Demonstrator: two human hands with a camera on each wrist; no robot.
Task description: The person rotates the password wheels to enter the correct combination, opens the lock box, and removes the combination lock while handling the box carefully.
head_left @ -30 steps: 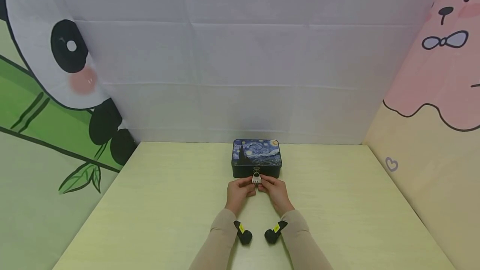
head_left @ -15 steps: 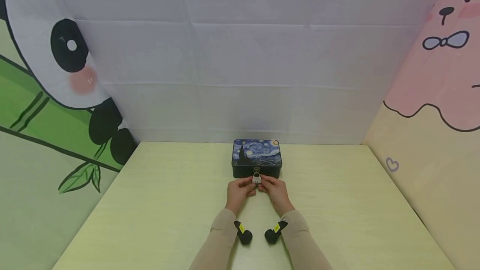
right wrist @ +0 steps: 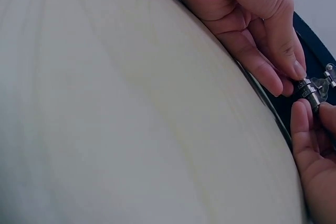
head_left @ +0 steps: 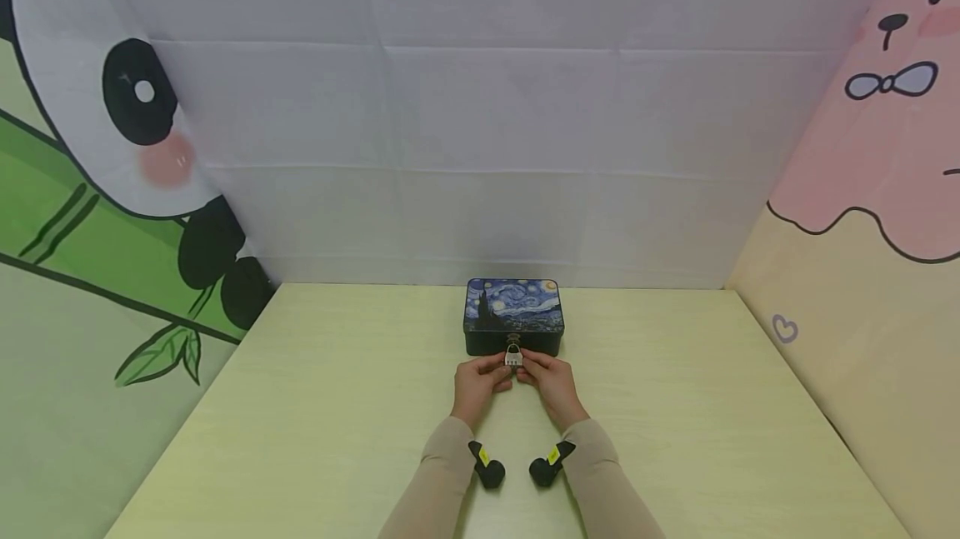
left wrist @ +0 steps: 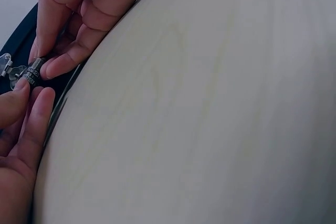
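Note:
A small silver combination padlock (head_left: 513,360) hangs at the front clasp of a dark tin box (head_left: 513,306) with a starry-night picture on its lid. My left hand (head_left: 473,389) pinches the padlock from its left side. From the other side, my right hand (head_left: 553,389) holds it between thumb and fingers. Both wrist views show number dials on the padlock (left wrist: 32,73), with fingertips pressed against its ends. The metal hasp (right wrist: 331,74) stands out from the box front beside it. I cannot read the digits.
The box stands at the back of a pale wooden table (head_left: 337,406), close to the white back wall (head_left: 480,122). Painted panels with a panda (head_left: 161,156) and a pink bear (head_left: 877,156) flank the table. Black devices (head_left: 487,468) are strapped to both wrists.

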